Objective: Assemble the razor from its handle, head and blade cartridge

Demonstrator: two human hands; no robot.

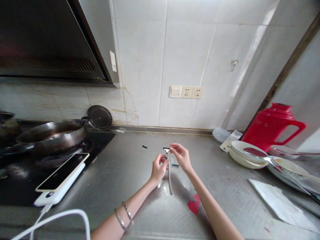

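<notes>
My left hand (159,168) is closed around the neck of a razor (170,181), whose slim pale handle hangs down toward me. At the top of the razor, a dark blade cartridge (165,148) sits crosswise on its white head. My right hand (182,156) pinches the right end of that cartridge between thumb and fingertips. Just below the right hand, a dark greenish cartridge-like strip (175,165) lies on the metal counter (125,166). Another small black piece (144,146) rests on the counter to the left, apart from both hands.
A pan (53,135) stands on the black stove at left, near a phone (63,171) on a white power bank (60,190) with a cable. At right are a red thermos (268,126), stacked bowls (247,160), plates, and a white paper (280,203). A red patch (193,204) lies near my right forearm.
</notes>
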